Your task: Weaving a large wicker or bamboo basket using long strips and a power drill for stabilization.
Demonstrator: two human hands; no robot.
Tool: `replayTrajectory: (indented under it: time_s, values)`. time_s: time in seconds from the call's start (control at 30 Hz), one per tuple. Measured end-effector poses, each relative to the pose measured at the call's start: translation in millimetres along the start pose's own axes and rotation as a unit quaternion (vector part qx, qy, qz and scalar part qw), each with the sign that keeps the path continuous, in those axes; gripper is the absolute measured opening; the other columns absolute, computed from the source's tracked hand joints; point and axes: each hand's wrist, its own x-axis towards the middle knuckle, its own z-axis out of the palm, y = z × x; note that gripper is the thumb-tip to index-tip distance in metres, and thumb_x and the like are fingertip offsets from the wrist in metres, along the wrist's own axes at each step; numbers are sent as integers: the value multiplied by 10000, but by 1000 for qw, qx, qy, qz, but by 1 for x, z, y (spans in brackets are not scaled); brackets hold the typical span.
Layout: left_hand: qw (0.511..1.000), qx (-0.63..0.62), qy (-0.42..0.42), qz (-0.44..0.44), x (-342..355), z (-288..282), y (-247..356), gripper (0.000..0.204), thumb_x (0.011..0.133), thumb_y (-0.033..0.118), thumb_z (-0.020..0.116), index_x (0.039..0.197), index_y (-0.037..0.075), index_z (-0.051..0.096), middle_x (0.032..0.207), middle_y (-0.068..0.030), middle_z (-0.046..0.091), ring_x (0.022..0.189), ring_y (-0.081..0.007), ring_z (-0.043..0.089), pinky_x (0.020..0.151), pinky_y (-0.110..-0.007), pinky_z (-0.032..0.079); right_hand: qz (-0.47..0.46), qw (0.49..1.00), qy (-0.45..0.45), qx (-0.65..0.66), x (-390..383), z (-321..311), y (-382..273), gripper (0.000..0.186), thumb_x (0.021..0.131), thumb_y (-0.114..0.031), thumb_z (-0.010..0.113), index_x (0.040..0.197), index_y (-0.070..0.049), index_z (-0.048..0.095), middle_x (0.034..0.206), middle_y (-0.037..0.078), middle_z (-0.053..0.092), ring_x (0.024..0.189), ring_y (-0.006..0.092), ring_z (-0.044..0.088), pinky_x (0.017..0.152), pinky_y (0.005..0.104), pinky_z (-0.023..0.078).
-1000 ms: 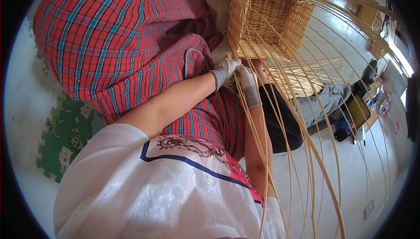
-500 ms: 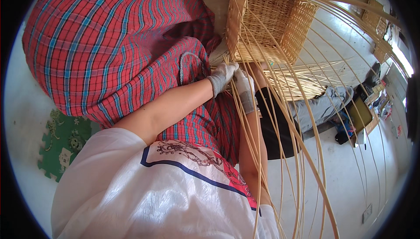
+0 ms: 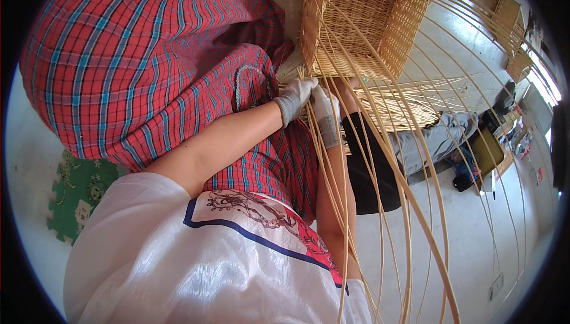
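My left hand (image 3: 295,97), in a pale glove, is closed around thin wicker canes close to the near left corner of a woven wicker basket (image 3: 362,18). Right beside it, my right hand (image 3: 325,109), gloved too, is closed on canes (image 3: 332,181) that run back along my right forearm. The two hands nearly touch. Fingertips and the exact weave point are hidden by the gloves. The basket lies tipped with its open side toward me, and long loose canes arch from its rim over the right side.
Red checked cloth (image 3: 148,57) covers my lap at left. A bundle of canes (image 3: 409,107) lies on the floor beyond my right hand. Another person's grey-trousered leg (image 3: 442,137) stretches across at right. A green mat (image 3: 83,196) is at lower left, and smaller woven pieces (image 3: 507,15) at upper right.
The whole view has shifted slightly, so basket, cloth and hands appear a little further left and up. Both hands stay close together on the canes by the basket corner.
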Motion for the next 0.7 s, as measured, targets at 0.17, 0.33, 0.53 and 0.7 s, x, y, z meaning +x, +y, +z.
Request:
replayTrajectory:
  time_s: [0.17, 0.33, 0.53, 0.7]
  values:
    - [999, -25, -5, -44, 0, 2, 7, 647, 1002, 576, 406, 1319, 29, 549, 1336, -226, 583, 1221, -339, 527, 1100, -402, 354, 4, 1000, -3, -5, 4, -2, -2, 199, 968, -225, 576, 894, -59, 659, 647, -41, 531, 474, 58, 429, 419, 231, 330]
    - [999, 43, 11, 14, 15, -6, 5, 604, 992, 543, 480, 1276, 24, 605, 1223, -220, 653, 1031, -361, 628, 940, -464, 489, 9, 1000, -7, -7, 9, -4, 3, 191, 970, -215, 576, 878, -67, 655, 636, -49, 519, 460, 54, 417, 404, 229, 317]
    - [914, 330, 115, 208, -8, 18, 26, 397, 932, 408, 606, 1029, 40, 717, 930, -158, 711, 835, -309, 682, 744, -454, 538, 18, 1000, -21, 11, 5, -2, -33, 186, 971, -203, 576, 858, -76, 650, 623, -59, 505, 444, 49, 402, 386, 226, 300]
    - [975, 14, -45, 219, -14, 40, 65, 399, 994, 521, 555, 952, 152, 701, 697, -11, 583, 604, -158, 565, 539, -323, 443, -3, 968, -84, 237, -12, -22, -126, 186, 1004, -216, 585, 882, -96, 656, 610, -83, 471, 408, 47, 355, 343, 208, 249]
